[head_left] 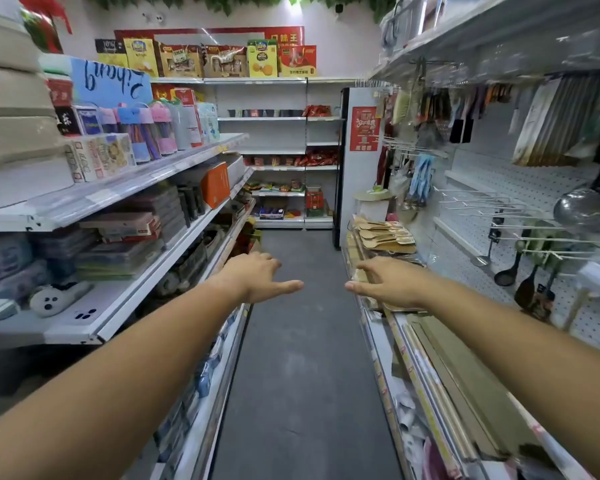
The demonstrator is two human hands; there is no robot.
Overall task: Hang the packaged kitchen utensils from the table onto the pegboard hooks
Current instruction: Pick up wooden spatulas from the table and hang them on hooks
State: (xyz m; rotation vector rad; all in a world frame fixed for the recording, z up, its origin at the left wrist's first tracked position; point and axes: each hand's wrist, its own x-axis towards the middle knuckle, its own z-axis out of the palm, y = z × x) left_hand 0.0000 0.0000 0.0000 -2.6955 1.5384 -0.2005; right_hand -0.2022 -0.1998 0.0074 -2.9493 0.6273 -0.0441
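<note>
Two bare hands reach forward, spread and empty, in a shop aisle.

Head camera: the left hand (257, 277) and the right hand (388, 282) are stretched out palm down above the grey aisle floor (302, 358), fingers relaxed, thumbs pointing toward each other, gripping nothing. The stack of pale wooden spatulas in clear packaging (383, 233) lies on the low right-hand shelf, beyond the right hand and apart from it. Above, the white perforated pegboard (520, 188) carries long bare metal hooks (478, 206); dark ladles (508, 271) hang on it, nearer the camera.
</note>
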